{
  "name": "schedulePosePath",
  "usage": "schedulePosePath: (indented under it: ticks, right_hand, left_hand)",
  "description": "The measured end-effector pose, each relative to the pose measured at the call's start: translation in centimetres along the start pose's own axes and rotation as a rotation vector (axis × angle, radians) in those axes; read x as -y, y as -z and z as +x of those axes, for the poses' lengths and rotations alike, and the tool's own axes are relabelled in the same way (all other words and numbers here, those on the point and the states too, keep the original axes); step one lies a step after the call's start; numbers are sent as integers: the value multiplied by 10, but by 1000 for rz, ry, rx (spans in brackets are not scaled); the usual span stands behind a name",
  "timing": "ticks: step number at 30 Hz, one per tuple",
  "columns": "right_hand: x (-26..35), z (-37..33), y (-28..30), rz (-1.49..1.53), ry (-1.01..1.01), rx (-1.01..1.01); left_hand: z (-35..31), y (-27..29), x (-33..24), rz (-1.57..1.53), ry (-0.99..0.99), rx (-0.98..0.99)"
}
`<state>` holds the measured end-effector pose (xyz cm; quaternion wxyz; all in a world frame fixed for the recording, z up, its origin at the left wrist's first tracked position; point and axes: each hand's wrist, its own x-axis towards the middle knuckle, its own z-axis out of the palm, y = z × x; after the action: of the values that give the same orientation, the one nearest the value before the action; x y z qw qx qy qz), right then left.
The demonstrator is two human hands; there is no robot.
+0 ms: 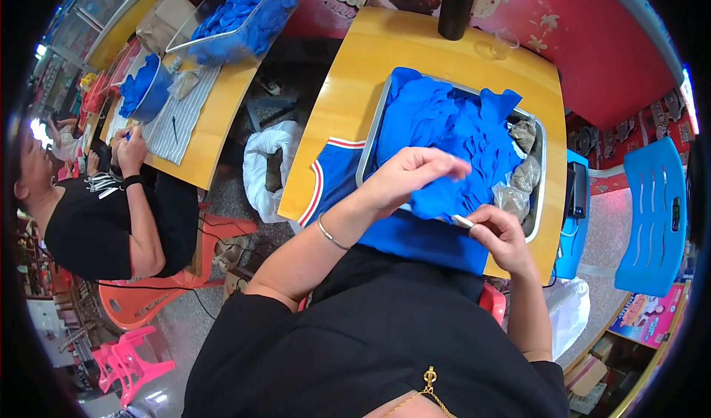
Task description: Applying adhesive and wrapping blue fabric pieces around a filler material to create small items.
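Observation:
My right hand [506,241] is closed in a pinch on a slim white piece [462,221], whose kind I cannot make out. The tip of this piece meets the near edge of a blue fabric piece [437,198]. Above that fabric, my left hand [411,175] reaches to the right with fingers stretched out and slightly blurred, nothing visible in them. A heap of blue fabric pieces [429,118] fills most of a metal tray [543,158]. Clear bags of brownish contents [526,173] lie along the tray's right side. Under the tray spreads a blue jersey with red and white trim [337,170].
On the wooden table [378,36] stand a black tumbler [458,7] and a clear cup [503,44]. A white-lined bin [261,173] is at the left, a blue chair [652,214] at the right. Another person [104,225] works at a second table with blue pieces.

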<state>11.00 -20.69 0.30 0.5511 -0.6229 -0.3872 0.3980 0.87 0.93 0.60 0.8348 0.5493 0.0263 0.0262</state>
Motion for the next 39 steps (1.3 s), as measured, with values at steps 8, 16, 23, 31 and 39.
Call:
schedulePosePath:
  ticks: [8,16,23,31,39]
  right_hand:
    - [-5,1,-17,401,-136,-28]
    - [-21,2,-24,109,73,-188]
    - [-28,6,-37,221,151,-252]
    - [-21,3,-39,86,172,-227]
    - [-11,2,-45,500,-5,-55]
  left_hand:
    - [-12,-16,-4,346,-731,-251]
    - [-8,-20,0,433,-773,-371]
    - [-10,-28,0,302,-725,-341]
    - [-14,-24,-10,388,-655,-325]
    - [-14,-27,-3,158,-681,-269]
